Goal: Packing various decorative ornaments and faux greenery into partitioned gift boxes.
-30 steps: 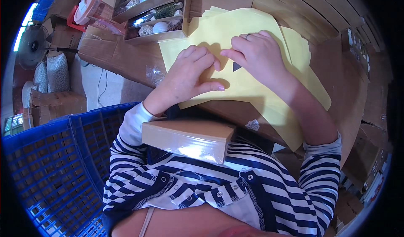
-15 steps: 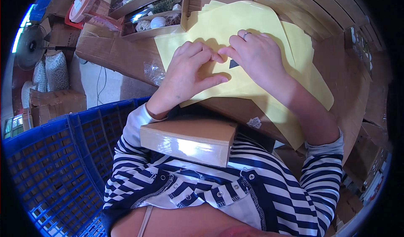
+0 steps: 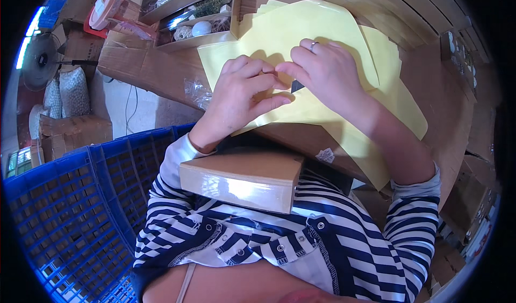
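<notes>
Both hands are close together over a spread of pale yellow paper sheets point(image 3: 317, 23) on the table. My left hand point(image 3: 239, 90) has bent fingers, with a gap between its thumb and index finger; no object shows in that gap. Its upper fingertips come close to the right thumb. My right hand point(image 3: 328, 72), with a ring on one finger, is closed, its thumb pointing left and its other fingers curled. Anything it pinches is hidden. A small dark patch point(image 3: 296, 86) shows on the yellow sheet just below the right thumb.
A brown cardboard box point(image 3: 242, 176) lies against my lap. The blue plastic crate point(image 3: 59, 206) stands at left. Beyond the hands are cardboard trays point(image 3: 199, 45) with balls and moss, and a pink-lidded container point(image 3: 105, 10). Clear plastic wrap point(image 3: 198, 93) lies by my left wrist.
My left index finger has bent closer to its thumb, narrowing the gap. The right hand has shifted very slightly left, covering part of the dark patch.
</notes>
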Tool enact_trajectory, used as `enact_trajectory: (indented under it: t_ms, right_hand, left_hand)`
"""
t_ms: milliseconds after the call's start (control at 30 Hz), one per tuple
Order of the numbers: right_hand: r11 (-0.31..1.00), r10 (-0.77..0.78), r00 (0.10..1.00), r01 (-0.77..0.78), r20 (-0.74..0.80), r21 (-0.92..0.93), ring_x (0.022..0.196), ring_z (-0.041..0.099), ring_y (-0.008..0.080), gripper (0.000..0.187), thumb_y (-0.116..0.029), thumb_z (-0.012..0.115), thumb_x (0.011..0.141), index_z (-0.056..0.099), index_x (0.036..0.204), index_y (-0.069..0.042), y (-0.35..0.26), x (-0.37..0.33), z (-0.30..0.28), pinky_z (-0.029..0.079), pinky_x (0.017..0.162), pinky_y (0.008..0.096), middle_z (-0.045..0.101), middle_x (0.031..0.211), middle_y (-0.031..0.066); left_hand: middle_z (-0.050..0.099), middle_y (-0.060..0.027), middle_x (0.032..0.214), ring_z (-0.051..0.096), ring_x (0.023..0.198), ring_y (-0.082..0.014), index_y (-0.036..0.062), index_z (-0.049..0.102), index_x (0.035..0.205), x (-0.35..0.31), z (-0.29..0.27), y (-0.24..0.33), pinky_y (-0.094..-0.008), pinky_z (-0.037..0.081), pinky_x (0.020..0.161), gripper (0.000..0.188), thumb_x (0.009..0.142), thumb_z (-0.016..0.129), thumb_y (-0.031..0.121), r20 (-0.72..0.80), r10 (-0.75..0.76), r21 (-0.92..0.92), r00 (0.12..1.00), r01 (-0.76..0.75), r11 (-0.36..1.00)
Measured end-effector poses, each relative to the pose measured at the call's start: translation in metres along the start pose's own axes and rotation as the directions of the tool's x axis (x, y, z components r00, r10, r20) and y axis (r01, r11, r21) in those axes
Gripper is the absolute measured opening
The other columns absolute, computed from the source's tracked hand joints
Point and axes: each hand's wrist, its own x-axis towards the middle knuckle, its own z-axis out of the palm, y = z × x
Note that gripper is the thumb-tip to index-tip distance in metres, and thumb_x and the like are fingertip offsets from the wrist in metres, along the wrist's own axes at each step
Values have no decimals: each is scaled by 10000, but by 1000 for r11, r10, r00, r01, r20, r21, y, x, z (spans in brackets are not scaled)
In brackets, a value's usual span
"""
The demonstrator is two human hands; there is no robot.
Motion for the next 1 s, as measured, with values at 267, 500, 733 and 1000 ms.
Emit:
enact_trajectory:
  t_ms: [267, 500, 733, 1000]
  right_hand:
    - [995, 54, 998, -52, 28, -81, 647, 654, 258, 361, -420, 691, 890, 646, 711, -109, 8, 4, 8, 510, 614, 382, 638, 704, 58]
    - [993, 29, 999, -24, 41, -116, 660, 651, 266, 358, -399, 699, 892, 641, 710, -96, 9, 4, 7, 513, 618, 386, 633, 700, 60]
    - [997, 36, 998, -32, 51, -73, 628, 624, 266, 361, -384, 708, 887, 621, 695, -92, 10, 4, 7, 502, 603, 384, 606, 686, 64]
    - [996, 38, 998, -33, 54, -88, 631, 619, 260, 348, -387, 707, 887, 623, 711, -99, 9, 5, 6, 498, 598, 387, 603, 686, 55]
  left_hand:
    - [669, -16, 987, 595, 965, -211, 119, 711, 905, 0, -17, -2, -329, 422, 832, 141, 836, 797, 208, 62, -85, -347, 994, 101, 932]
    - [655, 4, 856, 554, 744, -37, 12, 675, 933, -19, -107, 18, -190, 411, 644, 123, 890, 769, 78, 520, -132, -743, 844, 524, 416]
    - [641, -28, 854, 587, 732, -113, 41, 705, 881, -25, -129, 38, -251, 408, 617, 169, 827, 844, 122, 726, -144, -509, 672, 667, 544]
    - [645, -74, 1055, 633, 905, -201, 59, 656, 1141, -49, -123, 60, -306, 517, 771, 418, 811, 828, 249, 295, -348, -90, 890, 388, 917]
